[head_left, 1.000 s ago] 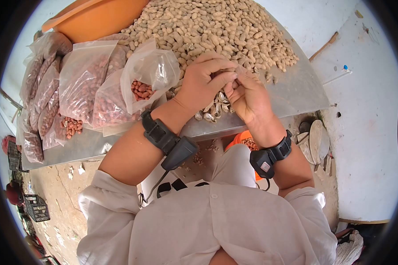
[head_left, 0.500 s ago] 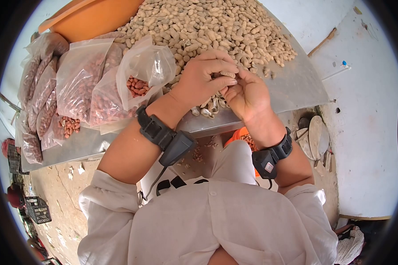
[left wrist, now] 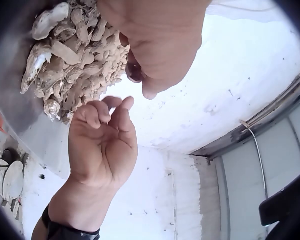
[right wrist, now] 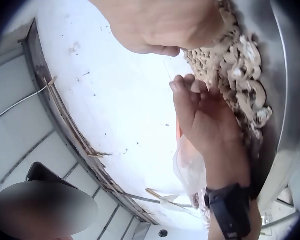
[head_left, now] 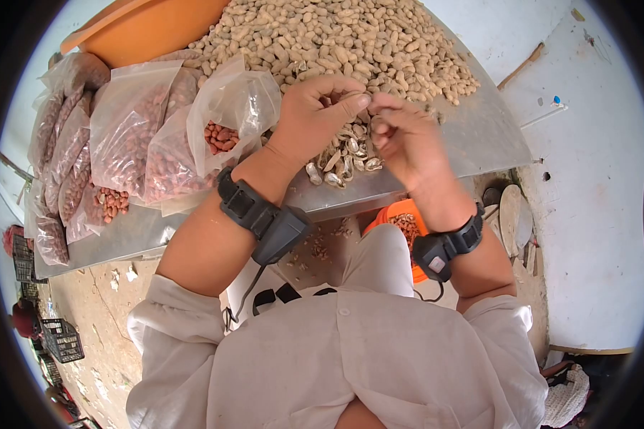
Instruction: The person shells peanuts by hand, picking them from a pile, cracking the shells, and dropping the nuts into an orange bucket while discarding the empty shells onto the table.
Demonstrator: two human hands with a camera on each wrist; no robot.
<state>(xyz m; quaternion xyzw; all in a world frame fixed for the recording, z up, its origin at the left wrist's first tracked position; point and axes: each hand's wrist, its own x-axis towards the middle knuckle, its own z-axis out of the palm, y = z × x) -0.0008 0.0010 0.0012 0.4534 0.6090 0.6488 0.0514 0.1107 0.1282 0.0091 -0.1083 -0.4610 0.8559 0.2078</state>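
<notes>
My left hand (head_left: 315, 118) pinches a peanut between thumb and fingers over the table's near part. A dark reddish-brown bit of that peanut (left wrist: 134, 73) shows at the fingertips in the left wrist view; the rest is hidden. Just to the right, my right hand (head_left: 411, 143) is apart from the left, slightly blurred, its fingers loosely bent. The left wrist view shows its palm bare, nothing visible between the fingers. Below both hands lie cracked peanut shells (head_left: 347, 161) near the table edge. A large heap of unshelled peanuts (head_left: 336, 43) spreads behind them.
Clear bags of red peanut kernels (head_left: 136, 129) stand on the left, one open bag (head_left: 236, 107) nearest my left forearm. An orange basin (head_left: 147, 32) is at the back left. Under the metal table (head_left: 486, 143), an orange bucket (head_left: 390, 214) holds reddish pieces. A white wall (head_left: 594, 214) is at right.
Earlier both hands met at the fingertips around an unshelled peanut. Now the right hand has drawn away to the right, and the left has shifted slightly left; more shells show between them.
</notes>
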